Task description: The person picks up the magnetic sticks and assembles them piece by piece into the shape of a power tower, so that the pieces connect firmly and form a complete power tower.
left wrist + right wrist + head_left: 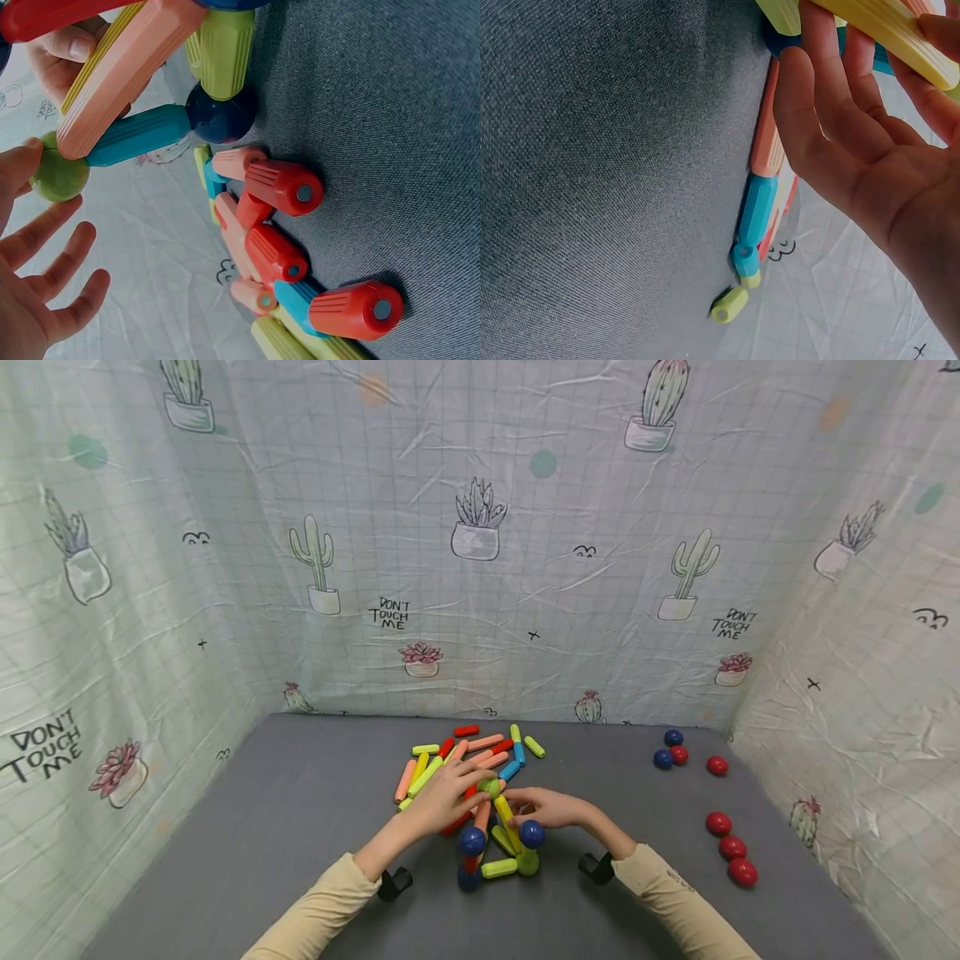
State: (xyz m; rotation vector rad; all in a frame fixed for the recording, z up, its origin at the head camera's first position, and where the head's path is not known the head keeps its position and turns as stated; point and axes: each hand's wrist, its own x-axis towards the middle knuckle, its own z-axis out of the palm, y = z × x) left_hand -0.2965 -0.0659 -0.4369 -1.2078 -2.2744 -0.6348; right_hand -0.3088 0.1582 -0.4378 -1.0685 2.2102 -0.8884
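Inside left grip [447,791]: green ball [60,180]; inside right grip [551,807]: yellow rod [892,34].

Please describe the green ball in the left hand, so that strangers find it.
On the grey table, find the toy frame. At its upper far side, the left hand pinches the green ball. The other green ball sits low on the near side; this one is raised.

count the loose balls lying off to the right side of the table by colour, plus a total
red balls: 5
blue balls: 2
total: 7
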